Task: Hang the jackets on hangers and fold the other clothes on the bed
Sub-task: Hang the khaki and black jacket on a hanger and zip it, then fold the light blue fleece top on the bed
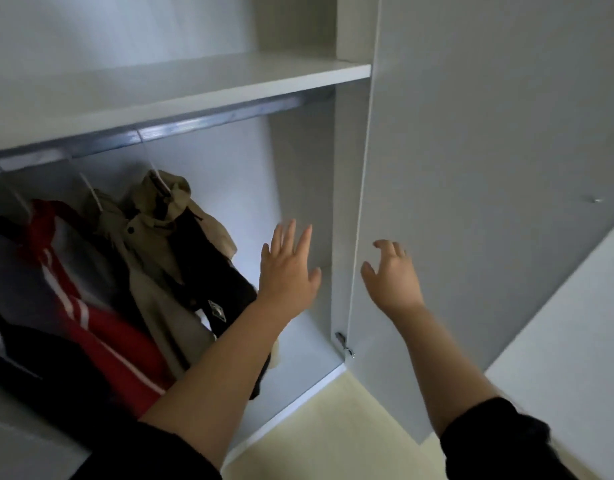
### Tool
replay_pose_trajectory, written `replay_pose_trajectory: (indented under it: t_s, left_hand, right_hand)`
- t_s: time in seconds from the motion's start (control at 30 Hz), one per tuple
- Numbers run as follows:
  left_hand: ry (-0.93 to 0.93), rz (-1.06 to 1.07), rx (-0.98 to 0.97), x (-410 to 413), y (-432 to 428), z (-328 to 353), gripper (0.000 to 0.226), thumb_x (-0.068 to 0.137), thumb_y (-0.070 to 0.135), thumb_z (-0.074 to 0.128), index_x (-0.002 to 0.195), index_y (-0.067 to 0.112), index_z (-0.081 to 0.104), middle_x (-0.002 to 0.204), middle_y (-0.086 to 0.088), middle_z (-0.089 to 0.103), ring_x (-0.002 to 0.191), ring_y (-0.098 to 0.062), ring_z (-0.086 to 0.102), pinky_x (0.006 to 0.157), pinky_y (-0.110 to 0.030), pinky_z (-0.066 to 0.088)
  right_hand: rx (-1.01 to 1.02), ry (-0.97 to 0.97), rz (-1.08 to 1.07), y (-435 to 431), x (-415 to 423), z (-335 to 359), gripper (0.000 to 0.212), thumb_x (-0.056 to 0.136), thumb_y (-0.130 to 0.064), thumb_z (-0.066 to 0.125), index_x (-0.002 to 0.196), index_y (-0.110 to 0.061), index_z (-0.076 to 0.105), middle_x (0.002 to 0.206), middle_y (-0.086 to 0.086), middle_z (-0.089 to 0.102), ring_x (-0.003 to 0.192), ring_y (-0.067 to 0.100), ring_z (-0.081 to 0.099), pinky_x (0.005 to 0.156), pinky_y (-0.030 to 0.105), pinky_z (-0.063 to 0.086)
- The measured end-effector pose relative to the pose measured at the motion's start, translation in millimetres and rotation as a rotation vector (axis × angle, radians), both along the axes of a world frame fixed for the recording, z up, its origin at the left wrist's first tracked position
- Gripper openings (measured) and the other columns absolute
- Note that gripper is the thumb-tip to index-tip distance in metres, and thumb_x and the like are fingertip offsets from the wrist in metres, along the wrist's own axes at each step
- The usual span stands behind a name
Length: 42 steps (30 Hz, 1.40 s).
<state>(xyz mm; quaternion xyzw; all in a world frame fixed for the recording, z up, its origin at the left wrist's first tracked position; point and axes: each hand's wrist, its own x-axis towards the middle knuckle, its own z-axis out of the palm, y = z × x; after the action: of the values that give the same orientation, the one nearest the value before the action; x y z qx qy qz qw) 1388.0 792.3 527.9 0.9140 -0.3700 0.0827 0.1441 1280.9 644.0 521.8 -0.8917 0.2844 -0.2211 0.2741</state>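
Inside an open white wardrobe, jackets hang on white hangers from a metal rail [201,117]. A khaki and black jacket [167,244] hangs furthest right, a red, white and dark one [87,306] to its left. My left hand [288,271] is inside the wardrobe's bare right part, fingers spread and holding nothing, just right of the khaki jacket. My right hand [392,275] hovers in front of the open door [489,168], fingers loosely bent, holding nothing; whether it touches the door I cannot tell.
A white shelf [180,88] runs above the rail. The door stands hinged at the wardrobe's right side, with a metal hinge [343,344] low down. Pale yellow floor [340,431] lies below. The bed is out of view.
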Motion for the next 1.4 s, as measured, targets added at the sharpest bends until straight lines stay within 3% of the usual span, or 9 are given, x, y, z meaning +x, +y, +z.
replay_pose_trajectory:
  t_s: [0.2,0.37,0.5,0.7,1.1,1.4]
  left_hand:
    - [-0.056,-0.261,-0.063,-135.3,-73.4,5.9,0.075,0.095,0.041,0.047,0.153,0.023,0.003,0.161,-0.006,-0.004,0.147,-0.026,-0.006,0.118,-0.048,0.009]
    - [-0.113,-0.483,-0.029,-284.0,-126.8,-6.3,0.074,0.095,0.041,0.046,0.153,0.023,0.006,0.161,-0.006,-0.003,0.147,-0.027,-0.007,0.117,-0.049,0.006]
    - [-0.09,-0.659,-0.005,-407.2,-171.5,-21.8,0.073,0.096,0.04,0.045,0.153,0.022,0.005,0.161,-0.006,-0.007,0.147,-0.027,-0.011,0.117,-0.049,0.005]
    - [-0.024,-0.942,0.033,-578.5,-228.4,-52.2,0.072,0.098,0.043,0.039,0.153,0.022,-0.003,0.16,-0.006,-0.013,0.146,-0.026,-0.015,0.117,-0.046,0.001]
    - [0.097,-1.321,0.122,-795.4,-381.8,-90.9,0.074,0.096,0.043,0.044,0.153,0.023,0.002,0.161,-0.005,-0.01,0.147,-0.025,-0.013,0.117,-0.049,0.003]
    - [0.108,-1.552,0.138,-950.1,-518.8,-71.6,0.073,0.095,0.041,0.047,0.153,0.021,0.007,0.161,-0.007,-0.004,0.147,-0.027,-0.006,0.115,-0.051,0.01]
  right_hand:
    - [-0.085,-0.026,-0.129,-41.3,-157.7,-4.3,0.051,0.091,-0.02,0.057,0.137,-0.003,0.042,0.14,0.012,0.047,0.131,0.027,0.039,0.106,0.033,0.031]
    - [-0.107,0.019,-0.354,-70.2,-327.7,-18.0,0.055,0.095,-0.025,0.053,0.143,-0.005,0.035,0.151,0.013,0.034,0.142,0.027,0.024,0.115,0.036,0.021]
    - [-0.153,0.089,-0.544,-88.6,-464.5,-24.1,0.059,0.097,-0.034,0.046,0.148,-0.009,0.028,0.157,0.011,0.021,0.145,0.027,0.015,0.117,0.034,0.012]
    - [-0.11,0.153,-0.836,-93.5,-638.7,-39.5,0.062,0.098,-0.04,0.041,0.15,-0.012,0.022,0.158,0.009,0.019,0.146,0.024,0.012,0.118,0.036,0.012]
    - [0.033,0.227,-1.236,-179.6,-835.1,-86.2,0.06,0.094,-0.032,0.051,0.146,-0.011,0.032,0.157,0.012,0.019,0.145,0.026,0.013,0.117,0.04,0.009]
    - [0.097,0.245,-1.503,-280.0,-974.1,-75.4,0.057,0.096,-0.033,0.047,0.146,-0.011,0.03,0.158,0.011,0.016,0.146,0.026,0.009,0.119,0.043,0.008]
